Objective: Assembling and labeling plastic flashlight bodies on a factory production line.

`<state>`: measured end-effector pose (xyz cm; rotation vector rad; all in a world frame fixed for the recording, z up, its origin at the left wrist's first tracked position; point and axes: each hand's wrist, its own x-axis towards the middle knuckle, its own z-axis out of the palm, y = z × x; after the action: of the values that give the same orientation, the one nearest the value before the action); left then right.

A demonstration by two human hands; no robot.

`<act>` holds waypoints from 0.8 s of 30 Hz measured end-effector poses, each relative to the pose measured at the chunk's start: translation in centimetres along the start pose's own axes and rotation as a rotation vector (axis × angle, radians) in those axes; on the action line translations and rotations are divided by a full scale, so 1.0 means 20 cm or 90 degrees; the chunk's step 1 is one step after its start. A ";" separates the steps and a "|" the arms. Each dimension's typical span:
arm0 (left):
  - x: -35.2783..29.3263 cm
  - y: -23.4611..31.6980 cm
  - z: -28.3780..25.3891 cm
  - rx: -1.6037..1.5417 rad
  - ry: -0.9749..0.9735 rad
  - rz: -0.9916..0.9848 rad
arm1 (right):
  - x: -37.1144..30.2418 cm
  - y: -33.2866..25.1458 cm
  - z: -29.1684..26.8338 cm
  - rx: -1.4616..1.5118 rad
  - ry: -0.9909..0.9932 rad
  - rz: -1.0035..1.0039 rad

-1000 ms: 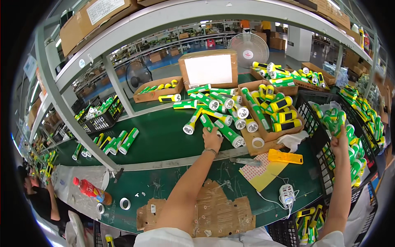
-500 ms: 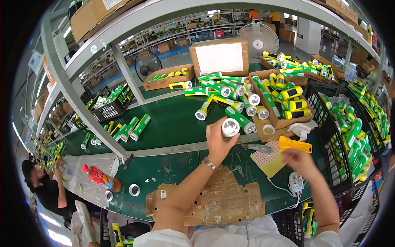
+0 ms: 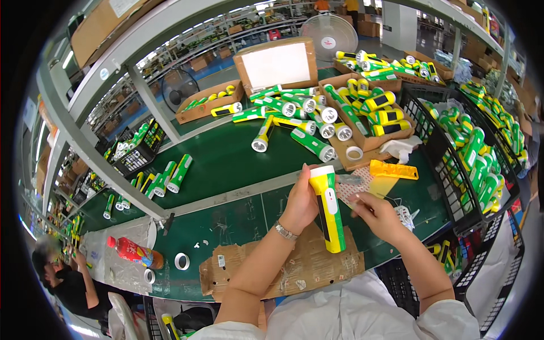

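Note:
Over the bench, a green, yellow and white flashlight [image 3: 327,207] stands nearly upright, its white head at the top. My left hand [image 3: 299,199] is closed round its upper part, with a metal watch band on the wrist. Close to the flashlight's right side is my right hand [image 3: 378,216], thumb and forefinger pinched together. Whatever sits between those fingertips is too small to make out. Beyond that hand lies a sheet of small stickers [image 3: 362,185] on yellow backing, partly hidden. An orange-yellow plastic piece [image 3: 394,170] rests at its far edge.
Flashlights lie piled at the back and in a cardboard box [image 3: 378,144]. A black crate [image 3: 447,187] of flashlights stands right. Flattened cardboard [image 3: 243,262] covers the near bench. A red-labelled bottle [image 3: 135,253] and a tape roll [image 3: 182,261] are left. A co-worker [image 3: 71,283] sits far left.
My left hand has turned the flashlight from lens toward me to upright, showing its side. My right hand has moved left from the sticker sheet to beside the flashlight. The whole view has shifted.

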<state>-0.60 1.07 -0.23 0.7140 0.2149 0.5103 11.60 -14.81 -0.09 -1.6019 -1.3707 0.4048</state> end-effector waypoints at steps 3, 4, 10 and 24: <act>-0.01 -0.03 0.06 0.032 -0.010 -0.047 | 0.00 -0.11 0.04 0.108 0.082 -0.019; -0.01 -0.05 0.07 0.031 -0.015 -0.054 | -0.01 -0.11 0.03 0.104 0.088 -0.014; 0.00 -0.13 0.05 0.074 -0.021 -0.021 | -0.02 -0.17 -0.03 -0.201 0.103 0.008; -0.04 -0.12 0.14 0.289 -0.018 0.118 | 0.06 -0.26 -0.13 -0.283 -0.033 0.036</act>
<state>0.54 -2.52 0.18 1.1906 0.2430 0.6360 11.00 -15.30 5.85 -2.0052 -1.5307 0.1802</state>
